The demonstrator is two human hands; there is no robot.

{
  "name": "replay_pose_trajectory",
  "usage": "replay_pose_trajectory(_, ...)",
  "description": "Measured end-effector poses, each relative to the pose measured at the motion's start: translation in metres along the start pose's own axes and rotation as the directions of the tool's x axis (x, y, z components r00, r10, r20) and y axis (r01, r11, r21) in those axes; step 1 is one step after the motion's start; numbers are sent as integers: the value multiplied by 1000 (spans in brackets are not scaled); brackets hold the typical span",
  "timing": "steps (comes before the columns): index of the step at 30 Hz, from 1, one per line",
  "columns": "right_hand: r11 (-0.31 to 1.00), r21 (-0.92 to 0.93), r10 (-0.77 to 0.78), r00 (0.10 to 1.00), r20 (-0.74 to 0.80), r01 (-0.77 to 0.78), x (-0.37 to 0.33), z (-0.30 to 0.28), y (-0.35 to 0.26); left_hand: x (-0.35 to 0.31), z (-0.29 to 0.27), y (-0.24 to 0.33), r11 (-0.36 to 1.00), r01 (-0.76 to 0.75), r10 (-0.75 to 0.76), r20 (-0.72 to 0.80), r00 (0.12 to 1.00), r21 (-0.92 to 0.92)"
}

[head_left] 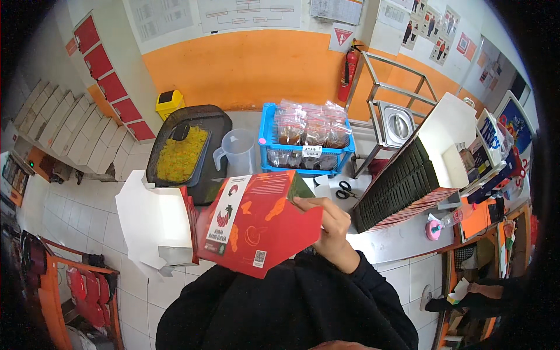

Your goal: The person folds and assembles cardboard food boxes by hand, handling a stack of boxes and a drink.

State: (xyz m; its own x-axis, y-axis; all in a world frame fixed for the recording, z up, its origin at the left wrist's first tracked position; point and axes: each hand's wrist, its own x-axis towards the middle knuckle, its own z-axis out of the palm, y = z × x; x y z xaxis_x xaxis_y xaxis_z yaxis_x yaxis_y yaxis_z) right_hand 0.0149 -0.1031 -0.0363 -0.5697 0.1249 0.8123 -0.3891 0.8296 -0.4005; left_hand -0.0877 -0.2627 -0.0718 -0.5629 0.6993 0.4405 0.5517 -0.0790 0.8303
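- right hand: fingers closed on the right edge of the red cardboard carton with a white printed band, thumb side up near the green corner.
- left hand: out of sight, can't tell its state.
- red carton: tilted, up in front of the dark-sleeved torso, near side of the pale counter.
- just left of it: open carton with white inner flaps and red outside, flaps spread.
- behind, left: black rectangular tray bearing a container of yellow shredded food, black scoop on the food.
- right of tray: translucent plastic jug with handle.
- next right: blue plastic crate with zip bags of brown contents.
- right of crate: black-handled scissors, then long leaning stack of nested dark-edged cartons.
- beyond stack: lidded steel pan on a metal frame.
- lower right: another person's hand at a small white carton.
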Motion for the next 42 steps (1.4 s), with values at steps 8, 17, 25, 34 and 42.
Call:
replay_pose_trajectory(8, 987, 83, 135, 991, 9, -136, -6, 2, -3, 0, 1, -1, 1000, 7, -6, -21, 1000, 7)
replay_pose_trajectory(17, 990, -133, 35, 999, -15, -37, -7, 11, 15, 4, 14, -8, 996, -44, 49, -76, 996, 74)
replay_pose_trajectory(25, 710, 367, 649, 761, -9, -601, -7, -1, 44, 7, 1, -7, 934, -115, 78, 121, 990, 337)
replay_pose_trajectory(34, 742, 319, 369, 756, 541, -590, -14, -32, 45, -8, -19, -13, 857, 513, -516, 78, 853, 50)
replay_pose_trajectory(42, 926, 108, 275, 843, 463, -362, -9, 0, 7, -14, 19, -15, 466, 91, -124, 37, 992, -880)
